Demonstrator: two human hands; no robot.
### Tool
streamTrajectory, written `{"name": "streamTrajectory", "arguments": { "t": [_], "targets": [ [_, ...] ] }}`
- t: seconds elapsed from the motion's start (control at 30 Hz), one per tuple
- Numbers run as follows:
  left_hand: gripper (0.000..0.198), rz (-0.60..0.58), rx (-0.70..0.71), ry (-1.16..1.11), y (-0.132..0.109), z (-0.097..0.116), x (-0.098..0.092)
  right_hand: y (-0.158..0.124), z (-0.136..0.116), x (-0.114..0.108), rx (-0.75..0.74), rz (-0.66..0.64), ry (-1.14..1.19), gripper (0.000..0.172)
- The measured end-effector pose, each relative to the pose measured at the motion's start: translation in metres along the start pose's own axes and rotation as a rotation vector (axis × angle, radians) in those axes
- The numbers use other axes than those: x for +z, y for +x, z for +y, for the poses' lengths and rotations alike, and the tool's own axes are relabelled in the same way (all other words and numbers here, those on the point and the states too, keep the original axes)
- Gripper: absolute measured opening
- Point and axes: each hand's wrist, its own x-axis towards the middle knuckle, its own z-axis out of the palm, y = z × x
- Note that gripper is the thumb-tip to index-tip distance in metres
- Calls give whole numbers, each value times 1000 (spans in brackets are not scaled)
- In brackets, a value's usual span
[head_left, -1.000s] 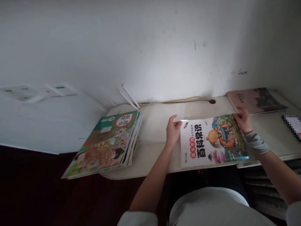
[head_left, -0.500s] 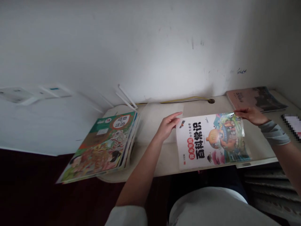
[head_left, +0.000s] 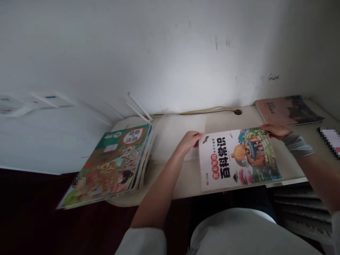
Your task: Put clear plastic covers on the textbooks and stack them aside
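Right of center, lower half of the frame, we see the left hand [head_left: 190, 140] gripping the upper left corner of a white book [head_left: 227, 161]; the right hand [head_left: 276, 131], gray wrap [head_left: 299, 143] at its wrist, pinches the upper right corner. We can't tell if the book touches the pale tabletop [head_left: 223, 122] under it. Lower left, we mark a book stack [head_left: 108, 166], partly overhanging the table's end. Behind, 1 yellow cable [head_left: 199, 110] runs along the wall. Right side, we note 1 pink-covered book [head_left: 276, 108] and, at the frame edge, a pixelated object [head_left: 329, 137].
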Motion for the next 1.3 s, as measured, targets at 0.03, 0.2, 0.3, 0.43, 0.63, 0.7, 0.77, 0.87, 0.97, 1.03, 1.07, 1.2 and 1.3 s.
{"name": "streamTrajectory", "arguments": {
  "t": [0.03, 0.2, 0.3, 0.43, 0.63, 0.7, 0.77, 0.87, 0.97, 1.03, 1.07, 1.2, 1.3],
  "targets": [
    [35, 11, -21, 85, 3, 1, 3, 6, 3, 5, 28, 34, -131, 51],
    [33, 189, 34, 334, 0, 18, 32, 13, 0, 27, 39, 321, -839, 41],
    [48, 249, 264, 563, -11, 41, 64, 4, -10, 50, -149, 502, -1084, 34],
    [59, 69, 305, 630, -16, 65, 109, -1, -19, 97, -438, 304, -1178, 39],
    [61, 71, 347, 612, -7, 54, 123, 2, -12, 120, -579, 117, -1111, 62],
    [62, 70, 341, 607, -6, 46, 117, 3, -2, 107, -572, 125, -1126, 65],
    [63, 68, 293, 603, -6, 37, 109, 3, 9, 93, -523, 158, -1137, 66],
    [64, 116, 241, 602, -7, 23, 98, 0, 24, 76, -431, 216, -1152, 67],
    [66, 179, 208, 604, -9, 11, 91, -6, 26, 69, -392, 240, -1182, 65],
    [65, 197, 178, 605, -11, 6, 89, -10, 16, 69, -386, 237, -1230, 62],
    [65, 199, 175, 607, -11, 5, 88, -12, 9, 70, -363, 225, -1261, 59],
    [64, 183, 249, 627, -9, 5, 91, -13, -26, 89, -261, 117, -1326, 44],
    [63, 152, 269, 631, -7, 11, 92, -7, -42, 113, -400, 85, -1293, 42]
  ]
}}
